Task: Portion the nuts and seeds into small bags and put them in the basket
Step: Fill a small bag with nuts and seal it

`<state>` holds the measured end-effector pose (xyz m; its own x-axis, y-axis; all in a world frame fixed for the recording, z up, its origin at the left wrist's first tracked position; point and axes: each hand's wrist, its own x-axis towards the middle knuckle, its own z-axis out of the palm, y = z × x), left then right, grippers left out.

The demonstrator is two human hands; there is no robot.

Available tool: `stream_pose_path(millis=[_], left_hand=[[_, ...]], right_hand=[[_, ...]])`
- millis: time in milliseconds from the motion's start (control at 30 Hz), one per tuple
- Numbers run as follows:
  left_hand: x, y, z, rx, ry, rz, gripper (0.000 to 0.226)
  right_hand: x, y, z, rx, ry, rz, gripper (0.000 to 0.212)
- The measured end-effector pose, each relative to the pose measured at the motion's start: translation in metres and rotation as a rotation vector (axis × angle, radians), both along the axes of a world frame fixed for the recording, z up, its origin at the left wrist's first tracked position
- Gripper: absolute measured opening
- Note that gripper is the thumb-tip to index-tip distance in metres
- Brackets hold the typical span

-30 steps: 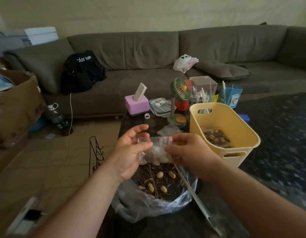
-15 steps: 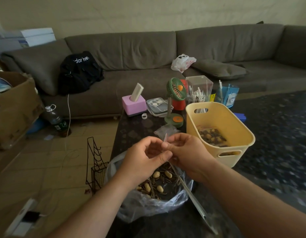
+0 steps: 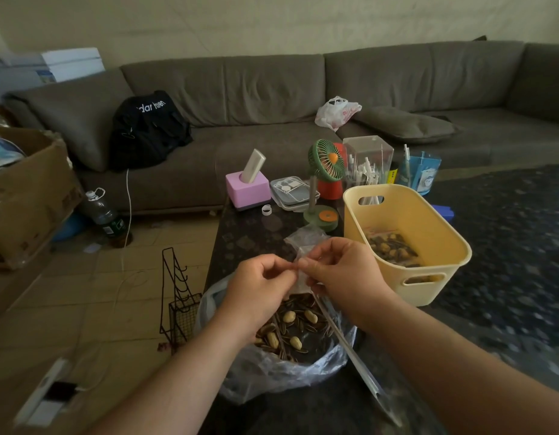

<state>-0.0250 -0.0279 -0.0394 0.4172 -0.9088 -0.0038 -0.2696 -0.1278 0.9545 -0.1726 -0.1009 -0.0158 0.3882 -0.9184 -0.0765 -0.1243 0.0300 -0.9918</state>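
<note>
Between the 2 hands, a small clear bag (image 3: 301,274) is pinched at its top edge: the left hand (image 3: 259,287) nips it with curled thumb and forefinger, and the right hand (image 3: 341,271) grips it from the other side, fingers curled, fingertips of both hands nearly meeting. Both forearms reach in from the near edge, the wrists angled inward toward each other. The small bag looks empty, though it is mostly hidden by the fingers.

Directly below the grip sits a large plastic bag (image 3: 281,368) holding striped sunflower seeds and peanuts (image 3: 290,328), with a long pale scoop handle (image 3: 350,350) slanting out toward the near right. Just beyond the grip, a loose clear bag (image 3: 306,237) lies on the dark table (image 3: 247,233). To the right of the grip stands the yellow basket (image 3: 429,271), with 1 filled small bag (image 3: 388,246) inside it.

Farther away sit a green desk fan (image 3: 325,164), a pink box (image 3: 247,189) and a blue holder (image 3: 424,171) whose printing is too small to read. On the grey sofa (image 3: 272,89), a black bag (image 3: 149,127) carries white lettering, only partly legible, roughly "dar hven". A plastic bottle (image 3: 104,215) on the floor to the far left has a green label, unreadable.
</note>
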Motion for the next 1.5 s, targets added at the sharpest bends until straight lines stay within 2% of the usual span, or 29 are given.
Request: stream_pose_path(millis=[67,167,267,400,433,500,567,633,700,767,867,933,1033,1133,1233,1300,1367,1500], left_hand=[[0.002,0.002,0.001,-0.009,-0.231,0.058,0.016],[0.001,0.003,0.003,-0.031,-0.349,0.065,0.022],[0.0,0.002,-0.002,-0.051,-0.452,-0.01,0.029],[0.005,0.002,-0.003,-0.068,-0.498,-0.15,0.011],[0.008,0.002,-0.003,-0.096,-0.523,-0.195,0.017],[0.013,0.003,-0.005,-0.146,-0.62,-0.272,0.054],[0.013,0.004,-0.003,-0.111,-0.627,-0.292,0.092],[0.01,0.004,-0.003,-0.104,-0.599,-0.263,0.106],[0.009,0.002,-0.002,-0.098,-0.558,-0.252,0.104],[0.009,0.001,0.0,-0.073,-0.534,-0.262,0.092],[0.012,-0.001,0.001,-0.093,-0.603,-0.237,0.072],[0.014,-0.002,0.0,-0.124,-0.668,-0.222,0.068],[0.017,-0.004,-0.004,-0.129,-0.732,-0.225,0.071],[0.02,-0.005,-0.008,-0.164,-0.706,-0.185,0.067],[0.024,-0.005,-0.01,-0.199,-0.669,-0.103,0.063],[0.026,-0.006,-0.011,-0.204,-0.637,-0.084,0.059],[0.026,-0.006,-0.011,-0.179,-0.609,-0.078,0.055],[0.026,-0.004,-0.009,-0.095,-0.627,-0.104,0.049]], right_hand=[[-0.002,-0.003,-0.002,-0.163,0.155,-0.034,0.014],[-0.007,-0.004,-0.002,-0.412,0.391,-0.023,0.013],[-0.006,-0.001,-0.002,-0.359,0.393,0.043,0.012],[-0.005,-0.001,0.004,-0.193,0.251,0.036,0.016],[-0.005,-0.001,0.006,-0.117,0.18,0.043,0.017],[-0.005,0.0,0.011,0.029,0.04,0.081,0.02],[-0.004,0.001,0.015,0.133,-0.061,0.15,0.022],[-0.004,0.002,0.015,0.18,-0.082,0.22,0.023],[-0.005,0.002,0.015,0.123,-0.014,0.262,0.022],[-0.006,0.0,0.011,-0.052,0.135,0.256,0.021],[-0.01,-0.007,0.011,-0.291,0.343,0.176,0.019],[-0.012,-0.012,0.012,-0.29,0.326,0.15,0.017],[-0.011,-0.013,0.012,-0.183,0.224,0.153,0.015],[-0.01,-0.013,0.011,-0.147,0.129,0.138,0.017],[-0.013,-0.015,0.013,-0.205,0.08,0.215,0.008],[-0.015,-0.012,0.014,-0.299,0.177,0.356,0.012],[-0.015,-0.009,0.01,-0.435,0.362,0.409,0.017],[-0.017,-0.006,0.006,-0.552,0.353,0.329,0.011]])
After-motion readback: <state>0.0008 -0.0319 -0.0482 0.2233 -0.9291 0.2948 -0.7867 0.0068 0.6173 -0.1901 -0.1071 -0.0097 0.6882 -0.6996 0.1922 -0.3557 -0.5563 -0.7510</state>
